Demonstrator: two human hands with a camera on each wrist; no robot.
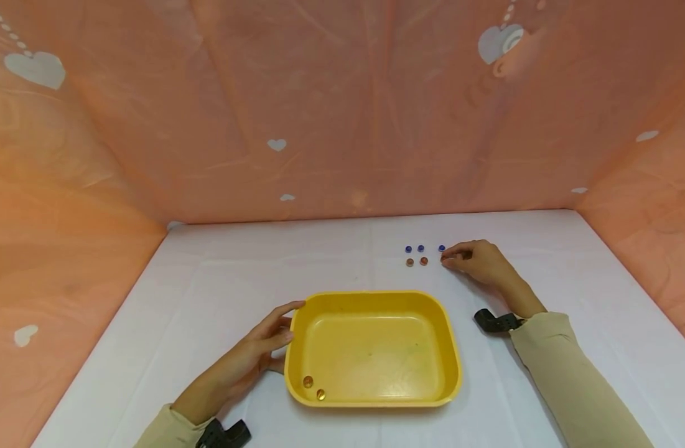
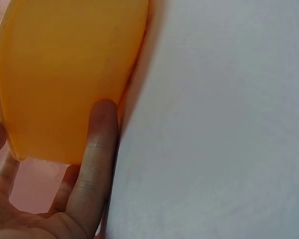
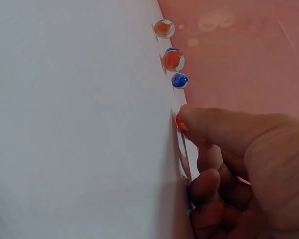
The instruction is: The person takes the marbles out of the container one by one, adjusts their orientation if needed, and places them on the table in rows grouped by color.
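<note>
Right of centre in the head view, the right hand (image 1: 476, 260) sits on the white table (image 1: 208, 298) with its fingers curled in, fingertips down at the end of a little cluster of marbles. The right wrist view gets in close: thumb and bent fingers are pinching an orange marble (image 3: 181, 124), only a sliver of it showing under the thumb tip, right against the tabletop.

Just left of that hand lie the loose marbles. Three blue marbles (image 1: 420, 248) form the far row, the rightmost one touching the fingertips or very nearly so. Two brown-orange marbles (image 1: 417, 262) sit in the nearer row, just beside the blues. All of them rest on the table, well apart from the tray.

Down in the lower centre of the head view sits the yellow tray (image 1: 448, 348), a shallow rounded rectangle. Two amber marbles (image 1: 314, 387) lie inside it, close together in its lower-left corner.

The left hand (image 1: 258, 351) is on the tray's left side. Its fingers are nearly straight, laid along the outer wall, with the thumb up at the rim. The left wrist view confirms it: one finger (image 2: 97, 154) is pressed flat against the tray's yellow wall, not curled round it.

A peach cloth with white hearts (image 1: 342, 106) backs the table in the upper frame.
</note>
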